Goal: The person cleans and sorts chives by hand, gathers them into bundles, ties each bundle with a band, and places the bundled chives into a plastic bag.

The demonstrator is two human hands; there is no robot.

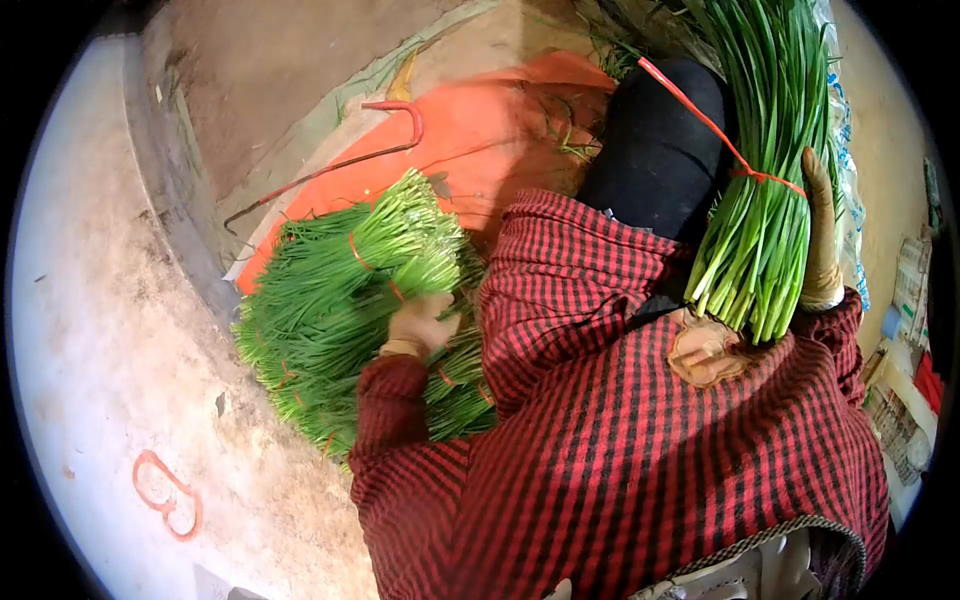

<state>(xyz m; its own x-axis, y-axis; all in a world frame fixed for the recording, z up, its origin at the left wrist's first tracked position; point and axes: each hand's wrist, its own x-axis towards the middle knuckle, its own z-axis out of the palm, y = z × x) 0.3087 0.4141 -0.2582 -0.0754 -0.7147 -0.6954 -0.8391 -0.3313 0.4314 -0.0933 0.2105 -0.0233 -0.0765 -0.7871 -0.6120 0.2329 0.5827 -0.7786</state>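
Observation:
My left hand (422, 324) lies against the right side of a pile of green bundles (330, 300) tied with red bands; its fingers are blurred. My right hand (822, 230), in a tan glove, is at the right edge of a tied bundle of long green leaves (765, 220), one finger pointing up along it; the other fingers are hidden behind the bundle. A red tie (775, 180) circles this bundle, with one long end reaching up and left. Its pale cut stems point down toward my chest.
An orange sheet (470, 130) lies beyond the pile, with a red-handled metal hook (330, 168) across its edge. My dark-clad knee (660, 140) is beside the sheet. Packages (905, 310) stand at the far right. Red marking (168, 495) shows on the pale surface at left.

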